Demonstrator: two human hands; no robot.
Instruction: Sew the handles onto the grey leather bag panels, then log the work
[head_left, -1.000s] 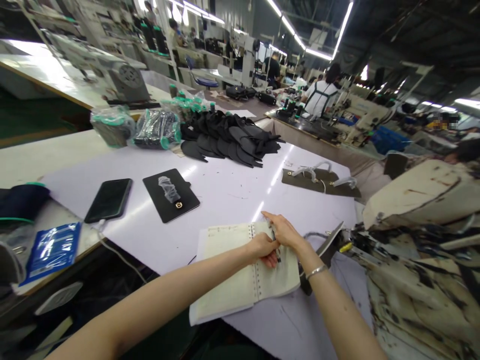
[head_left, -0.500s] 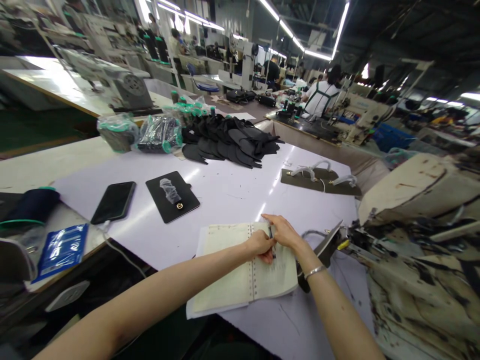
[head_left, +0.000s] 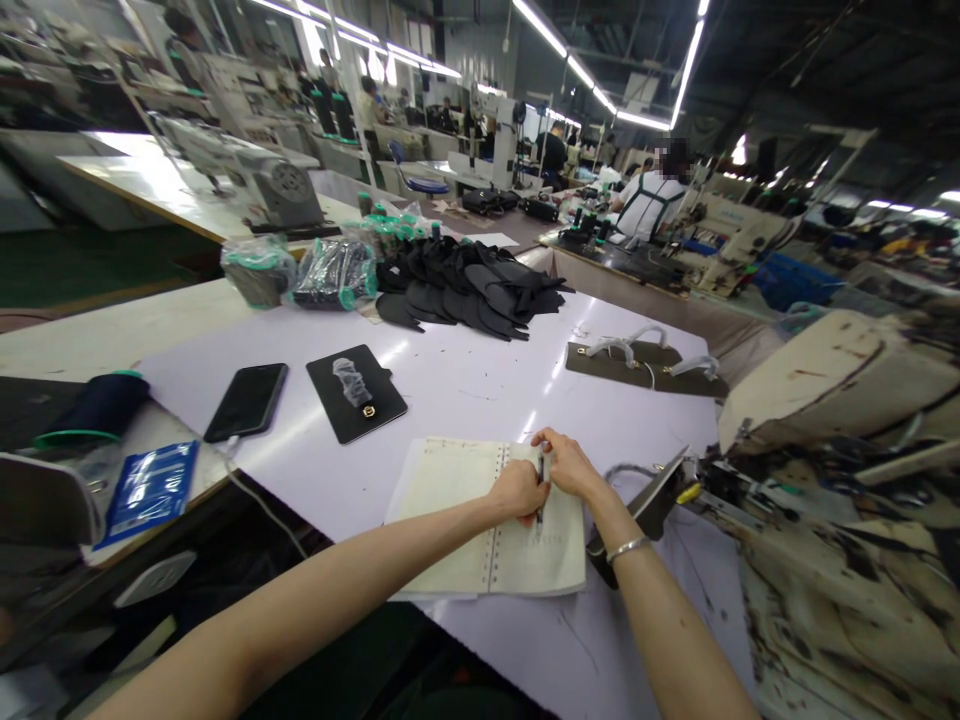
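Observation:
A spiral-bound notebook lies open on the pale table sheet in front of me, with cream pages and some faint print low on the right page. Over its right page, my left hand is closed around a slim pen with dark parts. My right hand, a silver bangle on its wrist, meets it from the right, its bent fingers at the pen's upper end. The two hands nearly touch, and they hide part of the pen. Right of the notebook, a dark olive piece lies partly behind my right forearm.
A sewing machine crowds the right side. Farther back lie olive panels with wrapped handles, a heap of black cut pieces and wrapped thread spools. At left are a black panel, a phone on a cable and a blue packet.
The notebook sits at a slightly different angle, its lower left part now more behind my left forearm. Both hands stay together at the pen. The whole view has shifted a little.

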